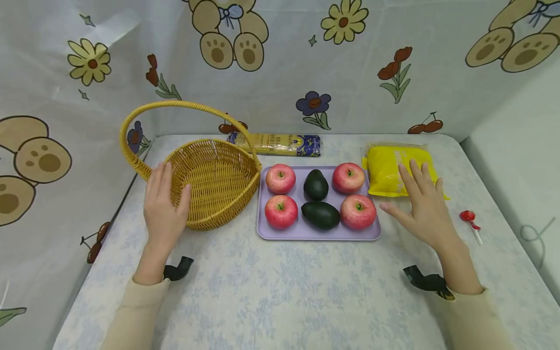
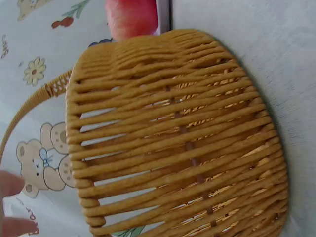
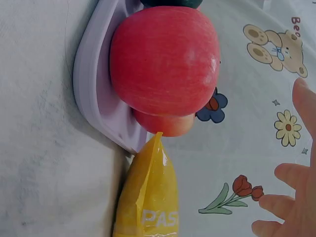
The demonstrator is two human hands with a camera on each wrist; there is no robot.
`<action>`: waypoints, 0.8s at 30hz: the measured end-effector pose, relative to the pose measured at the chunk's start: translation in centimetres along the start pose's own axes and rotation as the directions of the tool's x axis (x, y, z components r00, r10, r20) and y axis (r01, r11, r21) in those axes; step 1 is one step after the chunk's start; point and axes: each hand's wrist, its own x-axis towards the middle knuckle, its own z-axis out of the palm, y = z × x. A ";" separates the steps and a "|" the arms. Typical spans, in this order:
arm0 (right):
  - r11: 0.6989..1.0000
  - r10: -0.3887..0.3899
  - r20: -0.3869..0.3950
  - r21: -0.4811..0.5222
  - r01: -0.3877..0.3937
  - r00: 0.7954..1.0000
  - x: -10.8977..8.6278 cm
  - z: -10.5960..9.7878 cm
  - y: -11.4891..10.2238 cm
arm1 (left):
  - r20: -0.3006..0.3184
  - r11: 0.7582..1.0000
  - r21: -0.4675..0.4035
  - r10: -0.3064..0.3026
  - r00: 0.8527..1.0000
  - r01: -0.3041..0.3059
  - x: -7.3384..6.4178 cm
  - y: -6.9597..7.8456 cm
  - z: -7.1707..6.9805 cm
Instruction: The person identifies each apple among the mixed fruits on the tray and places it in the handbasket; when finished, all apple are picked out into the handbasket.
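Observation:
My left hand (image 1: 165, 209), fingers straight, is at the near left side of a yellow wicker basket (image 1: 214, 184); whether it touches the rim I cannot tell. Inside, the basket holds nothing, and its tall handle (image 1: 192, 104) stands up. My right hand (image 1: 422, 206) is spread with nothing in it, beside a yellow packet (image 1: 389, 170). Between the hands lies a lilac tray (image 1: 315, 236) bearing several apples (image 1: 281, 212) and two avocados (image 1: 321, 215). In the right wrist view, one apple (image 3: 165, 61) on the tray looms large next to the packet (image 3: 153, 197).
A long pack of noodles (image 1: 277, 145) lies behind the tray by the back curtain. A red lollipop (image 1: 468, 216) with a white stick is at the right. Black straps (image 1: 179, 269) show at both wrists. The table (image 1: 280, 291) stretches in front of the tray.

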 end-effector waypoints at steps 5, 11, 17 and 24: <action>0.999 -0.003 -0.043 0.041 0.005 0.999 -0.2 0.4 -0.2 | -0.376 0.985 -0.145 -0.138 0.916 0.089 1.0 -0.5 -0.3; 0.996 0.002 -0.074 0.089 0.004 0.997 -0.3 0.7 -0.3 | -0.473 0.928 -0.263 -0.362 0.803 0.263 2.0 -1.6 -1.2; 0.994 0.012 -0.092 0.114 -0.001 0.996 -0.4 0.9 -0.3 | -0.381 0.873 -0.329 -0.471 0.796 0.359 2.5 -2.7 -1.4; 0.988 0.015 -0.097 0.152 0.000 0.995 -0.5 1.0 -0.4 | -0.244 0.802 -0.394 -0.561 0.791 0.448 3.2 -3.8 -1.1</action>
